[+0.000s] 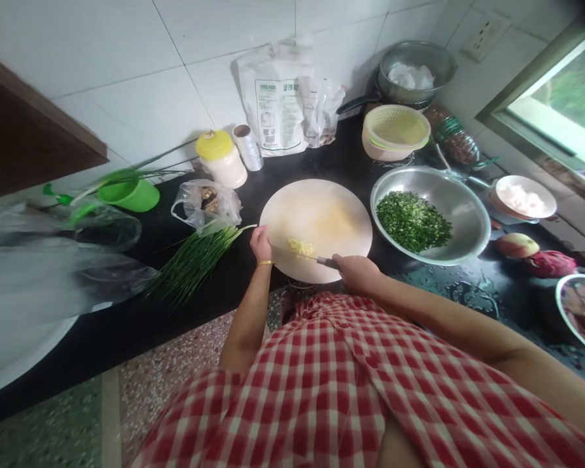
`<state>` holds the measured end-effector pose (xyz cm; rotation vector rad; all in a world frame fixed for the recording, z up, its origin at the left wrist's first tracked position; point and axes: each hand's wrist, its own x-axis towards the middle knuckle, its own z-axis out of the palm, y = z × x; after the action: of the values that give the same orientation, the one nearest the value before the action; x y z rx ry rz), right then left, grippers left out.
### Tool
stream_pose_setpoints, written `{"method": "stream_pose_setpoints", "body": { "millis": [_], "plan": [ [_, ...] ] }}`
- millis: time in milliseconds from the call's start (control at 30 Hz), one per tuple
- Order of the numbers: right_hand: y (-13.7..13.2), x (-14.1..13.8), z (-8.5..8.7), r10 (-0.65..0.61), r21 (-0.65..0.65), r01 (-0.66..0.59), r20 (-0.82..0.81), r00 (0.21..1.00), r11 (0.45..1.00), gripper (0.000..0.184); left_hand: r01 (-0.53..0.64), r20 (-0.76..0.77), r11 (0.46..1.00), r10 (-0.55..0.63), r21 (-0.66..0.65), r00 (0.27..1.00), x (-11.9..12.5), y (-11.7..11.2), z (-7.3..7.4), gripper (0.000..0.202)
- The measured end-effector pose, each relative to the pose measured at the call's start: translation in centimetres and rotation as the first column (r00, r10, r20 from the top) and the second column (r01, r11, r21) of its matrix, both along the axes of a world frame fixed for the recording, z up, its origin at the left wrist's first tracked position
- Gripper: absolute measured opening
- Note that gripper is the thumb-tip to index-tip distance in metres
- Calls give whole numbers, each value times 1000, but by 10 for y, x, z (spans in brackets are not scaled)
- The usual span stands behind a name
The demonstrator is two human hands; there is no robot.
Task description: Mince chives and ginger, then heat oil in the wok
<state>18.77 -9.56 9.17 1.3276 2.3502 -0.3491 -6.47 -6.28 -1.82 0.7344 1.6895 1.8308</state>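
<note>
My right hand (361, 274) is wrapped round the dark handle of a knife (328, 262), low over the round cutting board (316, 201). Its thin blade points left and is hard to make out. A small heap of finely chopped yellow food (301, 247) lies at the blade. At the board's left edge is my left hand (260, 246), fingers closed, close to the blade's far end; whether it grips the blade tip or the board rim cannot be made out. Just left of it lies a bunch of long green chives or scallions (195, 266).
Right of the board stands a metal bowl (468, 221) with chopped greens. Behind are a colander (397, 127), a pan (419, 58), a white bag (277, 97) and a yellow-lidded jar (221, 159). A plastic bag (207, 205) and a green cup (129, 192) sit to the left.
</note>
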Motion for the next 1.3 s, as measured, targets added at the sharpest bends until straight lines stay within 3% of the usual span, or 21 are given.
{"method": "stream_pose_setpoints", "body": {
  "millis": [167,300,400,500,600,733,900,1067,1200,1300],
  "plan": [
    [5,1,-2,-38,-15,38,7,999,999,27,-39,-95,998,43,45,995,2,-5,7,19],
    [27,2,5,0,31,0,-6,1000,1000,28,-58,-20,998,58,1,998,0,9,5,19],
    [34,5,-1,-35,23,35,21,999,999,28,-19,-28,999,19,-28,999,4,13,3,18],
    [33,7,-8,-80,12,80,39,996,997,29,-1,-106,1000,2,12,994,9,11,8,20],
    [30,4,-3,-61,26,61,17,998,998,29,-19,-101,1000,21,18,995,4,12,13,20],
    [23,-4,3,-69,38,68,26,997,997,29,20,-12,999,-21,-39,1000,-3,14,8,16],
    [13,-3,-7,-127,17,126,41,991,992,29,45,-103,999,-43,20,994,0,6,8,19],
    [10,-6,-7,-110,11,110,13,994,994,27,48,-19,998,-48,-36,999,-6,7,8,17],
    [7,-9,-8,-160,-18,161,38,986,987,26,68,-88,998,-66,19,994,-6,3,8,18],
    [5,-9,-7,-129,14,128,24,991,992,26,52,-70,999,-51,10,996,-7,1,10,18]
  ]
}}
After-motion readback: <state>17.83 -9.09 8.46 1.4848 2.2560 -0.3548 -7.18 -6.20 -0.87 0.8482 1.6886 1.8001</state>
